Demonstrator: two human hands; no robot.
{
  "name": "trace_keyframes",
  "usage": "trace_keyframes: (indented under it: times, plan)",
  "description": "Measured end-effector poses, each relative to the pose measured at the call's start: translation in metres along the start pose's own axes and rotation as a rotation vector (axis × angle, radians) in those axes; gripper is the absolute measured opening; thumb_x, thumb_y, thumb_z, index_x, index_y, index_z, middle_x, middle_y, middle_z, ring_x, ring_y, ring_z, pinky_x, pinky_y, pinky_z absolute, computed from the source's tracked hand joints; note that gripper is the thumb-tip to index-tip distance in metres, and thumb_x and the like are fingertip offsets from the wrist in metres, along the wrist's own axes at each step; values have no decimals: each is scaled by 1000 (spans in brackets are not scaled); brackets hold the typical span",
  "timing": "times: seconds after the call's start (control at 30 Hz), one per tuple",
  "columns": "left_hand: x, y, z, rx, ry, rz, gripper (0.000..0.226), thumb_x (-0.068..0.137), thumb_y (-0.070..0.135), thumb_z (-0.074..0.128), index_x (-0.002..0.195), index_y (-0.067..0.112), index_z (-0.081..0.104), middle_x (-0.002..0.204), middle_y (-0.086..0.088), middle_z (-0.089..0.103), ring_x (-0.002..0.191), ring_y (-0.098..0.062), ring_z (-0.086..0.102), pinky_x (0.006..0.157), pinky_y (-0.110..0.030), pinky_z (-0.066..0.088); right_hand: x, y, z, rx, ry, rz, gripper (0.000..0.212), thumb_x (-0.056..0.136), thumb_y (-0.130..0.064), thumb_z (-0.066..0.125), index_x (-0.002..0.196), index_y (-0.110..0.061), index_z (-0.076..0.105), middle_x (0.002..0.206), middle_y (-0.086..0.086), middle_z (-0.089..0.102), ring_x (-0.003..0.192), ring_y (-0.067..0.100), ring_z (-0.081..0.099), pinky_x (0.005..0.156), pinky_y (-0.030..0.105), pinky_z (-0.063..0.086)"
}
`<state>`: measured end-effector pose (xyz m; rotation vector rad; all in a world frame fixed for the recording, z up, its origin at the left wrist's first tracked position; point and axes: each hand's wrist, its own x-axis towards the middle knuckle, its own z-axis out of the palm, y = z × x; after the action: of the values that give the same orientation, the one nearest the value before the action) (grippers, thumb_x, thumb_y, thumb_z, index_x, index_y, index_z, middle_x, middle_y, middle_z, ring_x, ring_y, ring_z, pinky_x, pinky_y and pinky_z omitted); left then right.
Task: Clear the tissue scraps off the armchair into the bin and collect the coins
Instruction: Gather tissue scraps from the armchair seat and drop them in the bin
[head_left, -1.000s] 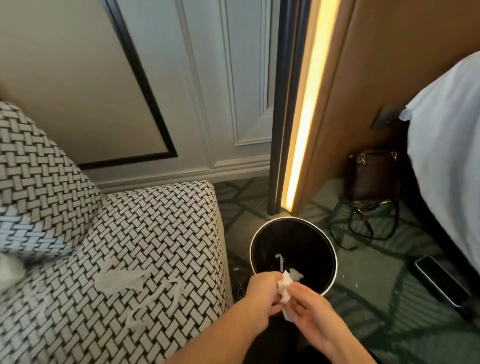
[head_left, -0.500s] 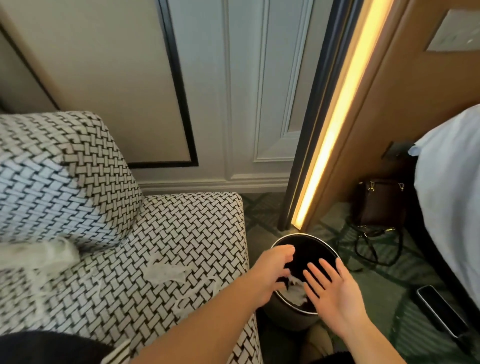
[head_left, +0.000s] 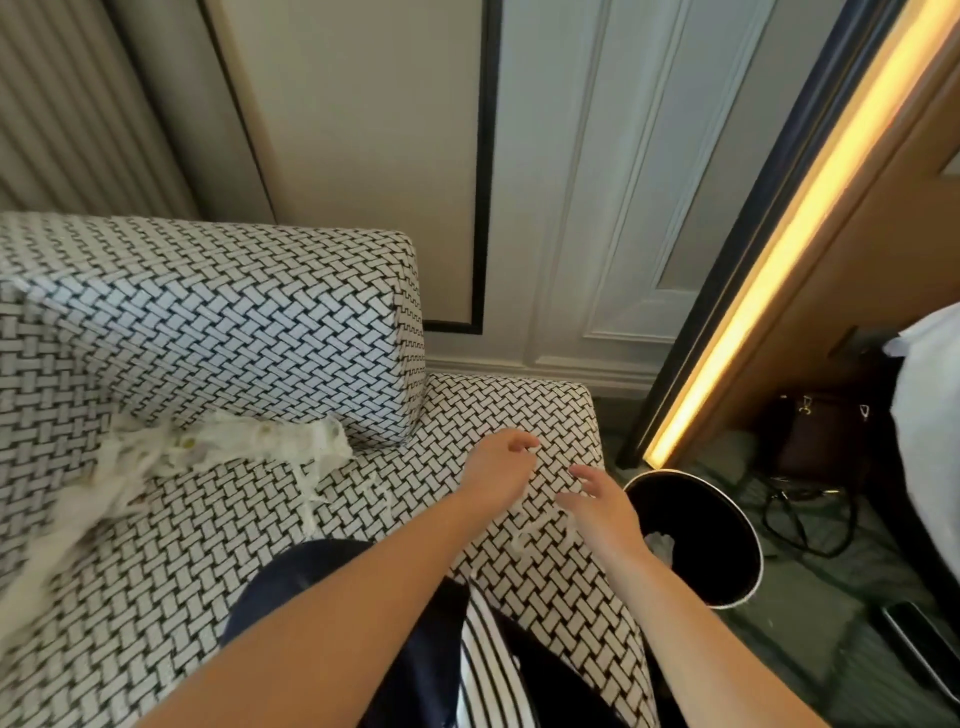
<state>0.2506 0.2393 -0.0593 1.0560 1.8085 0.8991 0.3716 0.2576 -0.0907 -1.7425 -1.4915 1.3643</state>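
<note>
Both your hands hover empty, fingers spread; your right hand (head_left: 602, 512) is nearer the thin tissue scrap (head_left: 540, 527) by the armchair's (head_left: 545, 410) right edge.

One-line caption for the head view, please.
Both empty hands, left and right, reach over the armchair seat toward tissue scraps, beside the bin.

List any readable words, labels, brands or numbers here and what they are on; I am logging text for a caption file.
None can be read.
Brown leather handbag: gold hardware only, no legible brand.
Round black bin: plain.
Black-and-white woven armchair: pattern only.
Dark flat phone-like object on the carpet: blurred, blank.
</note>
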Motion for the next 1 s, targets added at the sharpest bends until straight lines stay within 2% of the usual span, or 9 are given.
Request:
trace_keyframes:
  times: [0.07,0.17,0.3,0.4,0.47,0.6,0.73,0.87,1.0]
  plan:
    - [-1,-23,-14,56,94,8,44,87,3,50,125,24,53,128,7,44,94,-16,60,74,-26,53,-6,12,18,-196,37,-79,64,83,-11,64,140,-23,38,146,3,36,125,19,42,105,34,38]
    - [-3,-52,-22,143,86,-46,59,83,1,52,136,24,43,143,-1,36,124,-23,44,100,-38,44,-11,31,35,-453,23,-112,83,81,-20,68,148,-27,21,154,8,23,143,27,16,116,43,18]
    - [-1,-61,-22,125,-41,-122,56,89,4,45,142,18,33,139,-2,39,119,-18,44,102,-33,40,-16,43,42,-596,78,-175,73,86,-28,62,148,-26,23,155,4,20,143,24,12,116,38,14]
    - [2,-62,-19,184,-85,-95,50,91,6,41,141,16,38,128,2,50,113,-20,51,103,-36,40,-13,44,49,-515,115,-230,67,87,-24,62,145,-25,29,149,1,31,138,19,20,113,31,20]
    - [2,-64,-14,129,-153,-88,47,91,7,42,137,17,43,134,-3,49,103,-14,56,86,-24,48,-10,44,54,-450,96,-265,66,87,-19,62,144,-26,30,144,0,35,133,16,27,109,27,24]
    - [-4,-62,-6,26,-315,-87,48,94,14,46,141,17,36,143,1,42,128,-12,41,103,-26,33,-1,46,59,-384,30,-332,62,88,-16,60,142,-29,33,138,-2,38,124,11,40,106,26,35]
    - [-5,-58,-4,-79,-390,-89,46,90,10,51,134,19,43,131,3,51,115,-8,46,97,-25,36,5,49,53,-414,52,-426,38,86,-15,62,122,-24,54,120,-7,53,106,2,48,89,11,38]
    - [-1,-51,0,-186,-350,-27,37,88,6,52,120,25,51,115,12,59,110,-4,53,97,-24,39,10,50,34,-281,121,-409,9,88,-20,62,95,-25,64,83,-12,64,78,-4,56,68,11,41]
    - [13,-51,6,-344,-227,-44,33,89,8,55,116,27,57,114,7,63,107,-6,58,96,-30,47,24,61,2,-20,228,-205,6,88,-26,61,89,-23,66,82,-6,68,78,6,63,70,19,49]
